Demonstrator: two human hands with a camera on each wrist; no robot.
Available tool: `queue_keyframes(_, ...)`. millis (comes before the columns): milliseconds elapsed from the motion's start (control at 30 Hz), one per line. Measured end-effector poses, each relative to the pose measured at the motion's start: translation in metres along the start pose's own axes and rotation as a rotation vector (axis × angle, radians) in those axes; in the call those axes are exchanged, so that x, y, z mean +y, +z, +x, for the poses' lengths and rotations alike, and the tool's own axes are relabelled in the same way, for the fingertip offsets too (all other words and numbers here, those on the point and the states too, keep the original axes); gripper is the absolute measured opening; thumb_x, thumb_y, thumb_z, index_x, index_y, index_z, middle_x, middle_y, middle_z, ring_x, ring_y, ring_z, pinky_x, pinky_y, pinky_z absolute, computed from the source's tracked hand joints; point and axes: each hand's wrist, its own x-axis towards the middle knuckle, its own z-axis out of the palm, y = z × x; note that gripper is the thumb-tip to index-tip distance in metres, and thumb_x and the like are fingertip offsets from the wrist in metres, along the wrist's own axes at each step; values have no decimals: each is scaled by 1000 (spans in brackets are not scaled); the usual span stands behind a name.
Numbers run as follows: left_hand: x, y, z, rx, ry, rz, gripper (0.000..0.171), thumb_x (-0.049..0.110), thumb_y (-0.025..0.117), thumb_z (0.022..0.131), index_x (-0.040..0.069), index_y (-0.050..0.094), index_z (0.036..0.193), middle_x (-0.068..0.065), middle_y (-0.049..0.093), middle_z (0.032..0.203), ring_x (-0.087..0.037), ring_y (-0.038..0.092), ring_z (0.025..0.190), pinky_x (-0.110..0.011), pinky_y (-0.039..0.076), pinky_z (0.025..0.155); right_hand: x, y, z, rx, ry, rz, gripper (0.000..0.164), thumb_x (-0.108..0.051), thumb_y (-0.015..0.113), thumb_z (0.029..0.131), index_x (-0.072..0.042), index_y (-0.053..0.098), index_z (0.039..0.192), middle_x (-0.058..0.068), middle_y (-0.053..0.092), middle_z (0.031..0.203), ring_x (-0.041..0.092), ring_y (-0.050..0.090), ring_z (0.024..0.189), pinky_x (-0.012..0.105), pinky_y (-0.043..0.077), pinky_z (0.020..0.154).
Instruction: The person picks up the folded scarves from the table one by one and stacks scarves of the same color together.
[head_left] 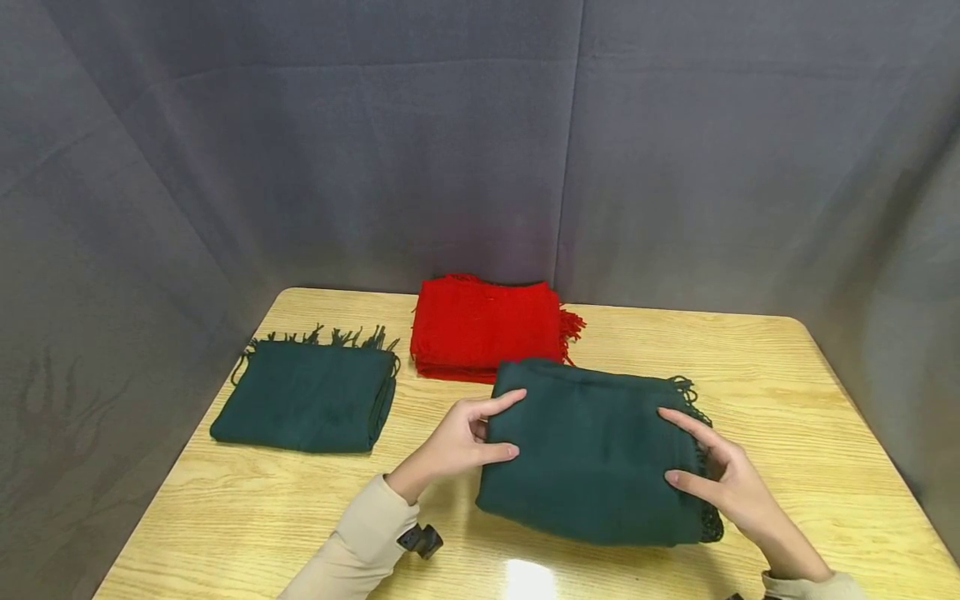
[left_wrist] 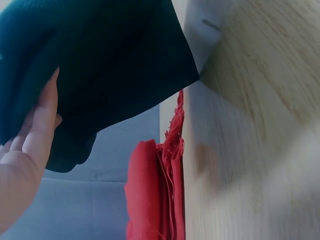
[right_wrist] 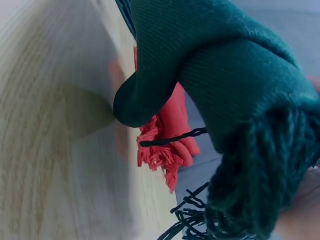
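A folded dark green fringed scarf (head_left: 585,458) is held up between both hands, just over the table. My left hand (head_left: 468,433) grips its left edge, thumb and index finger on top while the other fingers go out of sight behind the cloth. At the fringed right edge, my right hand (head_left: 727,483) holds it the same way. Seen from the left wrist, the scarf (left_wrist: 115,60) has a lower corner hanging close over the tabletop. The right wrist view shows its folded layers (right_wrist: 225,75) sagging and a thick bunch of twisted fringe (right_wrist: 260,170).
Behind the held scarf, a folded red fringed scarf (head_left: 487,325) lies at the table's back edge. Another folded dark green scarf (head_left: 307,396) lies at the left, fringe toward the back. Grey curtains (head_left: 450,150) surround the wooden table (head_left: 787,392).
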Motion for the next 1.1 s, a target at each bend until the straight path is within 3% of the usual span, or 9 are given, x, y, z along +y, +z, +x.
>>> queue_keyframes(167,-5,-4,-5,-24,-44,-14,66,-11,65,76,-3,38,135,-28,56,113,-25,66,82,-33,52,72,4,3,0,-22,-3,6,63,18,51,81,6,29,138,-6,44,133,11,56,106,25,49,78)
queue_keyframes(233,-6,-6,-7,-28,-59,15,66,-9,66,76,-2,40,135,-26,57,114,-17,65,66,-24,51,62,5,4,0,-25,-3,-10,63,18,52,80,6,29,138,-7,43,133,10,56,106,24,49,78)
queue_keyframes(333,-6,-7,-8,-32,-65,91,64,-6,68,75,1,43,134,-22,61,105,-7,42,42,-17,35,45,9,6,0,-40,-1,-2,63,18,53,80,6,29,138,-5,46,131,11,56,106,25,49,78)
queue_keyframes(433,-6,-8,-10,-36,-72,129,63,-4,69,75,2,45,133,-19,60,108,-9,18,39,-19,21,41,12,7,-1,-53,12,12,63,16,54,81,6,29,138,-5,48,129,12,56,105,27,50,78)
queue_keyframes(567,-8,-9,-13,-53,-92,97,64,-5,69,75,0,44,133,-19,52,124,-9,20,39,-19,21,41,15,11,-2,-59,37,10,62,14,55,82,5,30,138,-6,50,126,12,58,103,28,51,76)
queue_keyframes(767,-13,-11,-19,-55,-90,116,63,-2,70,75,1,45,133,-24,58,87,-9,14,40,-19,19,41,19,17,-2,-56,63,0,61,11,57,82,5,31,137,-9,48,128,10,56,105,26,50,77)
queue_keyframes(900,-15,-13,-23,-54,-100,112,63,0,70,76,1,45,133,-7,39,50,-10,14,39,-19,20,41,23,22,-3,-66,68,21,61,10,57,82,5,30,137,-8,48,128,10,55,106,26,49,79)
queue_keyframes(967,-17,-14,-25,-52,-116,108,63,-1,70,76,2,45,133,1,17,46,-10,14,39,-19,20,41,25,24,-3,-72,68,24,61,9,57,83,5,30,137,-7,48,128,10,55,107,26,48,80)
queue_keyframes(1100,-21,-16,-30,-47,-135,103,63,-1,70,75,2,45,133,6,19,49,-9,15,39,-19,20,40,29,27,-3,-95,69,61,60,9,56,84,6,29,138,-4,51,126,12,56,107,26,48,81)
